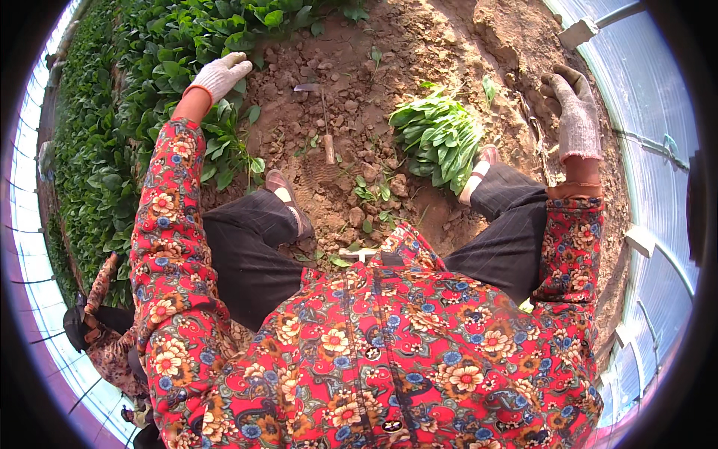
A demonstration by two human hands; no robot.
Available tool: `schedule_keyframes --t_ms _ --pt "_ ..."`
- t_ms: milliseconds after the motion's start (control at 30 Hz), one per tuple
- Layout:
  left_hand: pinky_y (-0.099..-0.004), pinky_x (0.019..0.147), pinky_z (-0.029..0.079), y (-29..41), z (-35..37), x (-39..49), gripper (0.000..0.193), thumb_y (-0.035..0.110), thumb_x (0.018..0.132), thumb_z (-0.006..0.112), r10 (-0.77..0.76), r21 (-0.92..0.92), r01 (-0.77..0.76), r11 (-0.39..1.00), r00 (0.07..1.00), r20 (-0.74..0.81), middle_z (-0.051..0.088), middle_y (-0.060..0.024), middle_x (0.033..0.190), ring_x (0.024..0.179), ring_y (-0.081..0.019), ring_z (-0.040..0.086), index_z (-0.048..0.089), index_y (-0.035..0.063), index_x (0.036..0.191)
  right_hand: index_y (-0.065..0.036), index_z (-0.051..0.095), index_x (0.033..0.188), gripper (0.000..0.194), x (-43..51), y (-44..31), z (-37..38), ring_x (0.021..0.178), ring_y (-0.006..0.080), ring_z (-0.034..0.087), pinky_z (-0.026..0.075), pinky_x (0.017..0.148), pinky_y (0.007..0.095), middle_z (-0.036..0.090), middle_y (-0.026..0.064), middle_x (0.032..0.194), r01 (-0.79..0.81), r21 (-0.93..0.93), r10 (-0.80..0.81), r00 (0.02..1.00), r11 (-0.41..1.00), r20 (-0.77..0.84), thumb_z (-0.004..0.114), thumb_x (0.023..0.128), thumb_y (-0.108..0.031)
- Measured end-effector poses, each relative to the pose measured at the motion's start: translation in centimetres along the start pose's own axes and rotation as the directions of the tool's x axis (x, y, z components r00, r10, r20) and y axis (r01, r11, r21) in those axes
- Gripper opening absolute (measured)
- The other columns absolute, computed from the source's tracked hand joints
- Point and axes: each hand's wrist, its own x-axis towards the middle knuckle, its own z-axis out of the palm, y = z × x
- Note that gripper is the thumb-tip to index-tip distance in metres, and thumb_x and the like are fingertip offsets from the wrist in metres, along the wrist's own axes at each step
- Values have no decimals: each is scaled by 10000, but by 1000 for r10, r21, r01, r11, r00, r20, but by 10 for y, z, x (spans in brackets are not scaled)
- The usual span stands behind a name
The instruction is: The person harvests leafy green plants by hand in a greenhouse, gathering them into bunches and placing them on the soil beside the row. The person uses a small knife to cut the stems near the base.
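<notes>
My left hand point(216, 79), in a pale knitted work glove, reaches over the edge of the bed of leafy greens point(168, 62), with its fingers apart and nothing seen in it. At the far right, my right hand point(573, 109), in a soiled knitted glove, hovers by the soil edge with its fingers loosely curled and nothing visible in them. A bunch of cut greens point(440, 137) lies on the soil beside my right foot. Between the hands, a small hoe with a wooden handle point(328, 149) rests on the ground. More leafy plants point(227, 146) stand below my left hand.
Brown, cloddy soil point(359, 67) with scattered loose leaves point(373, 191) spreads before me. Plastic sheeting point(645, 84) on curved supports with blocks point(579, 32) borders the right side. A co-worker point(106, 337) in a patterned top reaches into plants at lower left; another person is partly visible behind.
</notes>
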Motion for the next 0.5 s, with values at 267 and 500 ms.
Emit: schedule_keyframes --t_ms 267,500 --pt "-325 1012 455 -88 42 -178 524 368 988 567 -421 -759 316 569 905 61 659 -102 1243 1195 -243 607 530 61 1411 17 579 1260 319 43 51 -23 961 161 669 544 863 273 677 96 1120 163 -67 -169 982 984 -87 605 1002 -168" --pt "-359 1013 463 -116 275 -264 543 367 962 585 -682 -811 543 219 680 271 650 -125 1242 1193 -278 605 523 78 1417 -47 590 1262 359 39 115 -127 940 151 665 508 846 297 688 73 1097 -135 -248 120 990 959 -75 645 976 -259"
